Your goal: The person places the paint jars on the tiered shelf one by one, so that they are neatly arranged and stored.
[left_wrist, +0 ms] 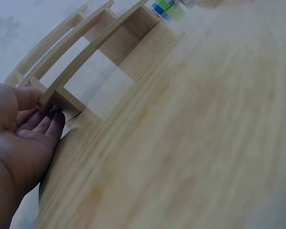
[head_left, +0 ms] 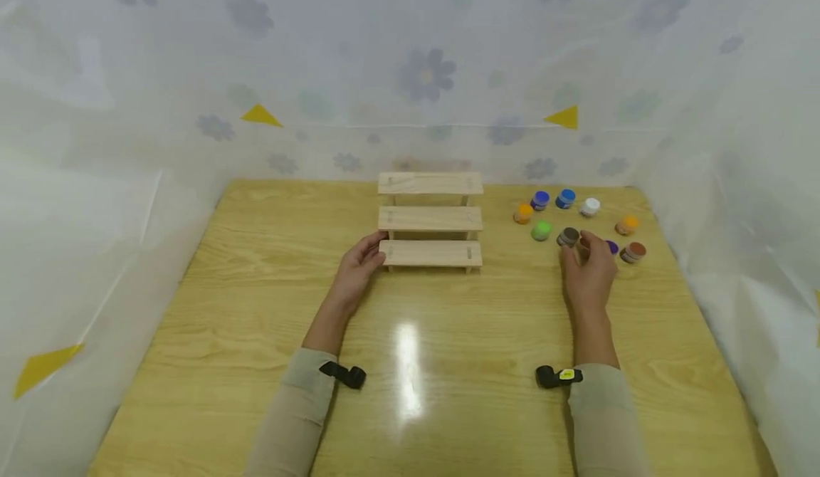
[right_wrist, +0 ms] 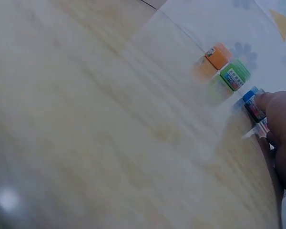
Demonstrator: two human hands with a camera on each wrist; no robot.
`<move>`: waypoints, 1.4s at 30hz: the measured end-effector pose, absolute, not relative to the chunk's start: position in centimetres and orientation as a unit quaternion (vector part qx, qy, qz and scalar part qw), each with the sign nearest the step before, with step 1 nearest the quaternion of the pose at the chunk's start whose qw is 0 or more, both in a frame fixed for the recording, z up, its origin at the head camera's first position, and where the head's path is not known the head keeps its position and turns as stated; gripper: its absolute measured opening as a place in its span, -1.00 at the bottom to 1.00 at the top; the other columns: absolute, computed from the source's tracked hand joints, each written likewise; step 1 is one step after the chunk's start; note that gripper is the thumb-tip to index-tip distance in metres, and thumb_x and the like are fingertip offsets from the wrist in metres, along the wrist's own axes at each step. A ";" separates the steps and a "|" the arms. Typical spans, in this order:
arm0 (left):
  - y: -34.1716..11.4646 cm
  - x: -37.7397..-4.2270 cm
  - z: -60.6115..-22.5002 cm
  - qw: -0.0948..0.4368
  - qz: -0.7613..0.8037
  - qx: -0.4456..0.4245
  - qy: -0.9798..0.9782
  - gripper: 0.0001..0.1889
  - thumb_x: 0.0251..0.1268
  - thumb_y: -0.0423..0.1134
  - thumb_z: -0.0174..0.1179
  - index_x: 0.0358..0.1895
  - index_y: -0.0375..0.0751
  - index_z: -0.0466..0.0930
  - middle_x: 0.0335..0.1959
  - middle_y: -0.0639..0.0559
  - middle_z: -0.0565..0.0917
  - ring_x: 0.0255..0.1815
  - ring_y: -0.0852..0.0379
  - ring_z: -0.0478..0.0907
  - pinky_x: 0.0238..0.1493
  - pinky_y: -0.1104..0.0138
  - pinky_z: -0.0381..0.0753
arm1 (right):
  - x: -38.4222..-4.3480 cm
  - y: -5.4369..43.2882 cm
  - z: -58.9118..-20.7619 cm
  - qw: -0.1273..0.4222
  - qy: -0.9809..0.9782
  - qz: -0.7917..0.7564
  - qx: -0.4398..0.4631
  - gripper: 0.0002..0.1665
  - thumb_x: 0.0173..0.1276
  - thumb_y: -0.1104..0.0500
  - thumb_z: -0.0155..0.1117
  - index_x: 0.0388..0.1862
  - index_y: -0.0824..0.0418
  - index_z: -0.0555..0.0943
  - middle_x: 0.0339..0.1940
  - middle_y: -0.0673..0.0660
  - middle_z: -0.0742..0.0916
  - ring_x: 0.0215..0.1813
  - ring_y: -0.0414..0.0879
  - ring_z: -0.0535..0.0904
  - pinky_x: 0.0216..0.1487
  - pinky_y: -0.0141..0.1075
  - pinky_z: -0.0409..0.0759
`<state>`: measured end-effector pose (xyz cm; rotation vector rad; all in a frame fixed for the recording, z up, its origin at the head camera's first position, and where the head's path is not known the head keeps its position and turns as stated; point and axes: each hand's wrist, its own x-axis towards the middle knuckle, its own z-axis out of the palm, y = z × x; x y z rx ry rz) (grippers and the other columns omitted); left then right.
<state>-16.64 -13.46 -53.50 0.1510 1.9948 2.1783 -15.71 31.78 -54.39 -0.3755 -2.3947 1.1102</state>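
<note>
A three-tier wooden display stand (head_left: 430, 253) stands at the back middle of the table. My left hand (head_left: 359, 270) holds the left end of its lowest board, thumb at the board's end and fingers curled beneath, as the left wrist view shows. On the right, my right hand (head_left: 591, 278) reaches among small paint jars, thumb and index finger bent. Its thumb tip overlaps the front of a black jar (head_left: 567, 236). A reddish-brown jar (head_left: 584, 243) shows partly between thumb and index finger; I cannot tell whether the fingers grip it. A purple jar (head_left: 612, 248) is half hidden behind the hand.
Around the right hand stand a green jar (head_left: 541, 231), an orange jar (head_left: 523, 213), a white jar (head_left: 590, 207), a brown jar (head_left: 633, 252) and several others. The wooden table (head_left: 256, 306) meets a floral sheet (head_left: 346, 71) at the back; white sheeting hangs at both sides.
</note>
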 end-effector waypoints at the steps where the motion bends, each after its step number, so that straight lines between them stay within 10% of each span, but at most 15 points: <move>1: -13.5 -16.7 -53.5 0.090 0.734 0.051 0.672 -0.48 0.66 -0.35 0.11 0.58 -0.22 0.37 0.64 -0.06 0.31 0.66 -0.05 0.19 0.65 0.13 0.21 | -16.1 31.8 -54.4 0.237 -0.874 0.403 -0.132 -0.44 0.54 0.18 0.37 0.44 0.33 0.54 0.30 0.38 0.66 0.34 0.29 0.58 0.43 0.10 0.52; 42: -11.3 -18.5 -53.8 0.088 0.743 0.065 0.661 -0.51 0.67 -0.41 0.07 0.56 -0.36 0.36 0.59 -0.20 0.38 0.61 -0.13 0.30 0.57 0.08 0.36 | -14.2 28.6 -52.9 0.256 -0.856 0.448 -0.034 -0.51 0.47 0.21 0.47 0.31 0.35 0.66 0.20 0.30 0.76 0.26 0.19 0.67 0.31 -0.04 0.59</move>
